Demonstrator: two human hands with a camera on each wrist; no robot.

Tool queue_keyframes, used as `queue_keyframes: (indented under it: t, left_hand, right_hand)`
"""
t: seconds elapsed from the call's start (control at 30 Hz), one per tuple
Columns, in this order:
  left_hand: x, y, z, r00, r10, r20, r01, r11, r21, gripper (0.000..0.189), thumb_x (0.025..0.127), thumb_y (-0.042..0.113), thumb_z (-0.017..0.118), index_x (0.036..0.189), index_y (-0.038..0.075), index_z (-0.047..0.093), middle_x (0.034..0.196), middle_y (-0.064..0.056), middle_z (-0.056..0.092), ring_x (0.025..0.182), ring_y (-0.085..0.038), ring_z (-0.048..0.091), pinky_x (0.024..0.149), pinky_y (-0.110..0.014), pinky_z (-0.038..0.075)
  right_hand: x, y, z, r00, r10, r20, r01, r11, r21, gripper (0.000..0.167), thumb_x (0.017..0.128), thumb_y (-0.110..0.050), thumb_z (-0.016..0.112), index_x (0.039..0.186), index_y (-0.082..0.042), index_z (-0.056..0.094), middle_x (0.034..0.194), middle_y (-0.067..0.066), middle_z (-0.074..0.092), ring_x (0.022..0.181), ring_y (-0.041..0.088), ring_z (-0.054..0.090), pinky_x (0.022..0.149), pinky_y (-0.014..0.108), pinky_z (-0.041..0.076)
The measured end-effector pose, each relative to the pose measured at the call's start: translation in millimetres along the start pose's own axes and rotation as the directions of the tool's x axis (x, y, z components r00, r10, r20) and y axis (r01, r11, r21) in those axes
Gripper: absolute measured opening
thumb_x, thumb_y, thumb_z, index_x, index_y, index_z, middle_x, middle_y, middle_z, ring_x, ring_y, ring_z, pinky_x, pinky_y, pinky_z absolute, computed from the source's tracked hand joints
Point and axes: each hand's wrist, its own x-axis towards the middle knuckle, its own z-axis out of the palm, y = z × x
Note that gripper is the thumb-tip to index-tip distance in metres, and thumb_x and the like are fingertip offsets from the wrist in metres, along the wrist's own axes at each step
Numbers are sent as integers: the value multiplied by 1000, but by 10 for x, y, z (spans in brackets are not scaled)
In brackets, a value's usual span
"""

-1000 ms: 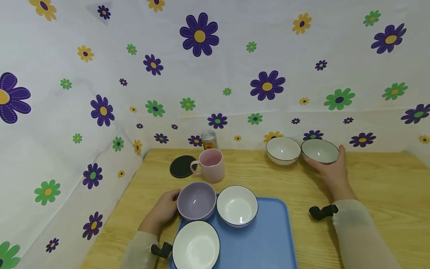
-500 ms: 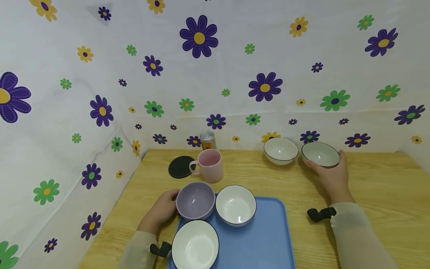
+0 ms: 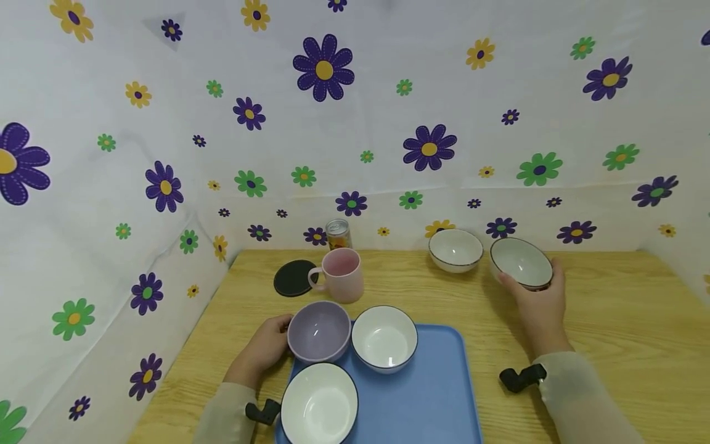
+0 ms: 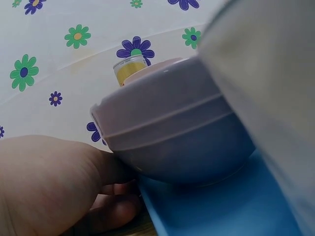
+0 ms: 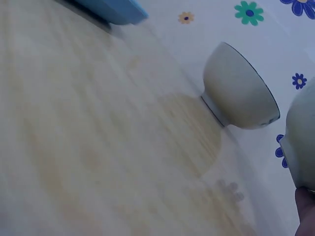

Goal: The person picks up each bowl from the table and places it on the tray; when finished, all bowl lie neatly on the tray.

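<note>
My right hand [image 3: 540,308] grips a white dark-rimmed bowl [image 3: 521,262] at the back right, thumb at its near left side and fingers round its right. That bowl tilts toward me; only part of it shows at the edge of the right wrist view. A second white bowl [image 3: 455,250] stands left of it against the wall. My left hand [image 3: 263,345] rests beside a purple bowl [image 3: 318,333] at the tray's back left corner. In the left wrist view, the loosely bent fingers [image 4: 120,209] lie low by the bowl and the tray edge.
The blue tray [image 3: 416,401] also carries two white bowls, one right of the purple bowl [image 4: 172,128] and one in front. Behind them stand a pink mug [image 3: 344,280], a black round coaster [image 3: 294,277] and a can [image 3: 337,233]. A flowered cloth wall closes the back and left.
My right hand has drawn its bowl away from the back wall toward me, and the bowl tilts more. The left hand stays beside the purple bowl. The head view has shifted slightly.
</note>
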Motion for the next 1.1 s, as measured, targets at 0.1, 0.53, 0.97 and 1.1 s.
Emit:
queue_keyframes:
  t: [0.1, 0.53, 0.97, 1.1]
  left_hand:
    - [0, 3, 6, 1000, 0, -2, 0, 1000, -6, 19, 97, 4, 55, 107, 5, 71, 87, -6, 64, 78, -19, 59, 68, -32, 49]
    - [7, -11, 9, 1000, -2, -11, 3, 1000, 16, 20, 99, 6, 55, 109, 6, 71, 90, -5, 65, 83, -19, 59, 72, -32, 49]
    - [8, 8, 15, 1000, -9, -16, 10, 1000, 26, 19, 98, 6, 55, 108, 6, 71, 89, -5, 65, 83, -20, 59, 73, -33, 49]
    - [3, -4, 30, 1000, -10, -14, 10, 1000, 12, 19, 98, 5, 55, 108, 6, 71, 88, -5, 65, 82, -19, 59, 72, -32, 49]
  right_hand:
    - [-87, 1, 0, 1000, -19, 2, 19, 1000, -3, 114, 84, -49, 77, 162, -29, -4, 168, 4, 8, 153, 29, 15, 121, 48, 20]
    - [-448, -10, 20, 971, -172, 167, 169, 985, 34, 101, 93, -30, 74, 163, -17, 1, 167, 12, 14, 149, 35, 23, 115, 28, 30]
    - [-696, -8, 121, 894, -347, 282, 303, 934, 189, 91, 88, 0, 71, 160, -6, 16, 155, 22, 29, 119, 1, 43, 90, 5, 41]
    - [-766, -60, 140, 853, -390, 346, 349, 920, 176, 93, 85, 2, 74, 159, -4, 18, 155, 23, 30, 118, 0, 44, 88, 7, 44]
